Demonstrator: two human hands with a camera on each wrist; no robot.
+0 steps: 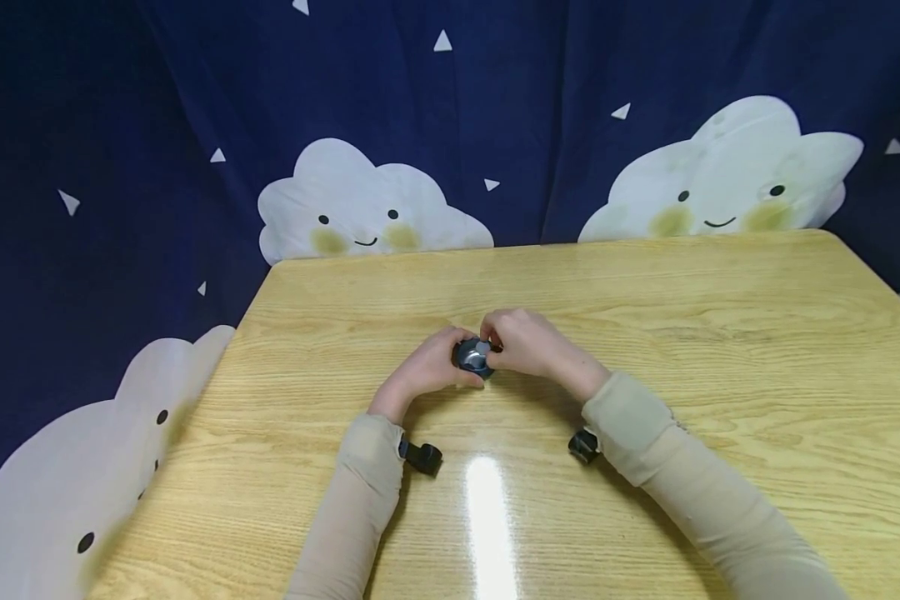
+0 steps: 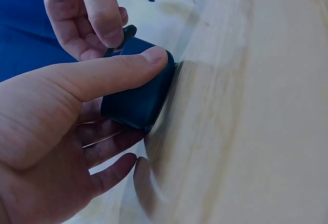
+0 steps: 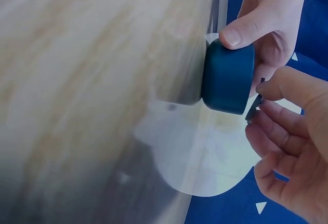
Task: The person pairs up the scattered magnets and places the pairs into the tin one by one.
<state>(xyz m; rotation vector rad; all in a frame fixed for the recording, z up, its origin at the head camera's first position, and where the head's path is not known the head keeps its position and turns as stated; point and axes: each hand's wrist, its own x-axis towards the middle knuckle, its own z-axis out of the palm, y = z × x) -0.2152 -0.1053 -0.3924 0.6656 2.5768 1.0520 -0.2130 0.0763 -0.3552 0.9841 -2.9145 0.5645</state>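
A small dark blue cup point(image 1: 474, 360) with rounded sides and a shiny inside stands on the wooden table, its opening upward. My left hand point(image 1: 437, 365) grips it from the left, thumb on the near side and fingers round the far side. In the left wrist view the thumb lies along the wall of the cup point(image 2: 141, 98). Over the cup's right rim, my right hand point(image 1: 528, 346) pinches a small, thin flat piece point(image 3: 254, 106) between thumb and fingers. That piece looks dark from the side and pale grey from above; its exact kind cannot be told.
The light wooden table point(image 1: 720, 350) extends around both hands, with a bright light reflection in front. Behind it hangs a dark blue curtain point(image 1: 525, 108) with white clouds and triangles. A black wrist strap mount point(image 1: 423, 458) sticks out from the left sleeve, another point(image 1: 584, 446) from the right.
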